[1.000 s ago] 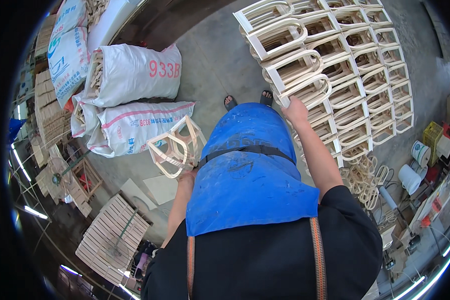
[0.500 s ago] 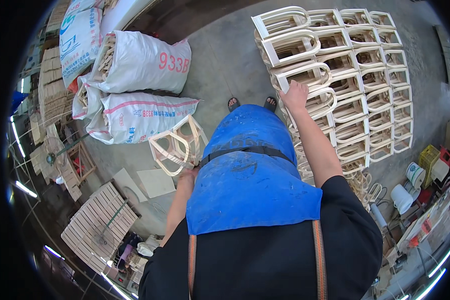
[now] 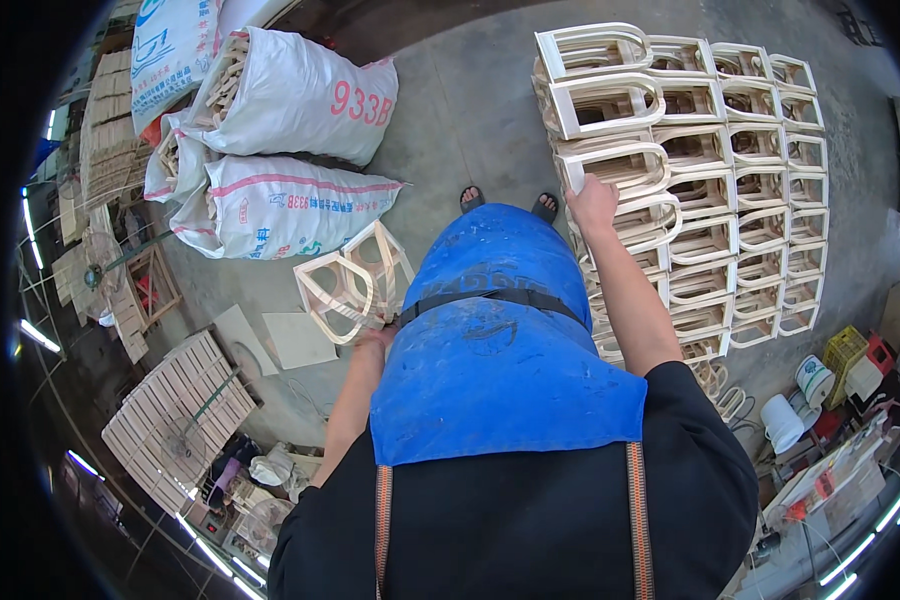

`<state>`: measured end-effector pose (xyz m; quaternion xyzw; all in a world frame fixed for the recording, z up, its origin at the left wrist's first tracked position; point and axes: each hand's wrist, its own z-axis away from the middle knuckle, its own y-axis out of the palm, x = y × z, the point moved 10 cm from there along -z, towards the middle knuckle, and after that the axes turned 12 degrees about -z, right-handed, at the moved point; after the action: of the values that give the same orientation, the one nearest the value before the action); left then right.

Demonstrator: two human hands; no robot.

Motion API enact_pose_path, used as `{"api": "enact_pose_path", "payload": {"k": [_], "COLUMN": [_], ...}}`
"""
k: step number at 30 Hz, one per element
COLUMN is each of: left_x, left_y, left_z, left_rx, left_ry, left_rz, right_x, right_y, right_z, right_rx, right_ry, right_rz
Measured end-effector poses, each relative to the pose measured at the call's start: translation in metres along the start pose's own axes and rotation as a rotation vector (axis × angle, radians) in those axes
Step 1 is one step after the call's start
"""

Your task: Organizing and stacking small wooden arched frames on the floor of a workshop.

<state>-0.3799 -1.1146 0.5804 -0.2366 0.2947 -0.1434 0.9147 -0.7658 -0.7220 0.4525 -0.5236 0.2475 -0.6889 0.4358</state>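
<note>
Down at my left side, my left hand is closed on a small pale wooden frame with rounded loops and straight crosspieces. The frame hangs beside my blue apron, its loops facing away from my arm. Over to the right, my right hand is closed round the near end of a U-shaped wooden frame at the edge of a large stack. My fingertips there are partly hidden by the back of the hand.
Rows of similar frames stand packed on the right. White woven sacks filled with wood pieces lie at far left. A slatted wooden pallet is at lower left; white buckets and a yellow crate stand at right.
My view has shifted, so the sacks sit higher and the stack farther right. My right hand's fingers have curled more tightly at the stack's edge. My left hand keeps its wooden frame.
</note>
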Motion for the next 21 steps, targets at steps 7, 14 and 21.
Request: {"api": "enact_pose_path", "payload": {"k": [7,14,21], "left_x": [0.026,0.03,0.029], "left_y": [0.003,0.007,0.011], "left_z": [-0.012,-0.012,0.004], "left_rx": [-0.011,0.037,0.112], "left_ry": [0.294,0.403,0.122], "left_rz": [0.266,0.345,0.118], "right_x": [0.001,-0.004,0.012], "right_y": [-0.004,-0.006,-0.024], "right_z": [0.001,-0.002,-0.003], "right_rx": [0.005,0.005,0.12], "right_ry": [0.003,-0.002,0.034], "right_rz": [0.024,-0.031,-0.08]}}
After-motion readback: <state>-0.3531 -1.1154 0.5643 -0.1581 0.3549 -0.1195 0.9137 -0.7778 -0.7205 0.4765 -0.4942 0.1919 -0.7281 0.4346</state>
